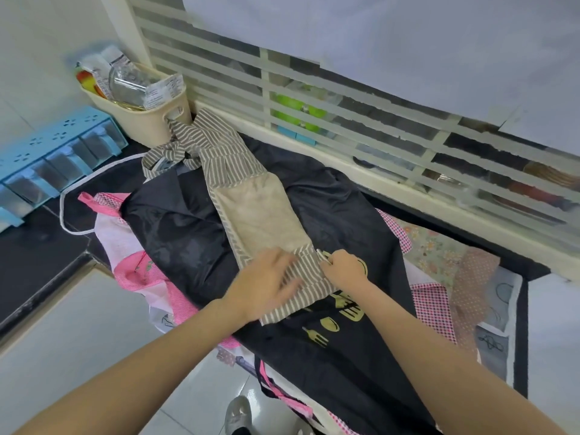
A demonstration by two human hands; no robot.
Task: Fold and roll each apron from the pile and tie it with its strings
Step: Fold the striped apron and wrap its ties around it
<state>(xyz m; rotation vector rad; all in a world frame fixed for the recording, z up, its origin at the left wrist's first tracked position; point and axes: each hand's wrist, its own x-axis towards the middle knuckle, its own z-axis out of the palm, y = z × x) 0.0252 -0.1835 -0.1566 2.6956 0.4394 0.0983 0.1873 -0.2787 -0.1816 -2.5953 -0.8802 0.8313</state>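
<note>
Left hand point(266, 279) flat, fingers spread on the folded beige-and-brown striped cotton apron point(251, 211). Right hand point(343, 266) just beside, fingers curled, pinching that strip's edge. Beneath both, a black apron with gold utensil print point(339, 350). Beyond the fingertips, striped strings heaped near a cream plastic basket point(147, 120).

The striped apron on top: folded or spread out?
Folded: the striped apron lies as a narrow lengthwise strip on the black apron, not yet rolled.

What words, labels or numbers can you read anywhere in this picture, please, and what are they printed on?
No text here can be read.
Packets in the beige basket: printed label panels, too small and blurred to read.
Black apron: gold fork, spoon and spatula pictures only, no words visible.
Grey cloth at the right edge: line drawings, no legible letters.
</note>
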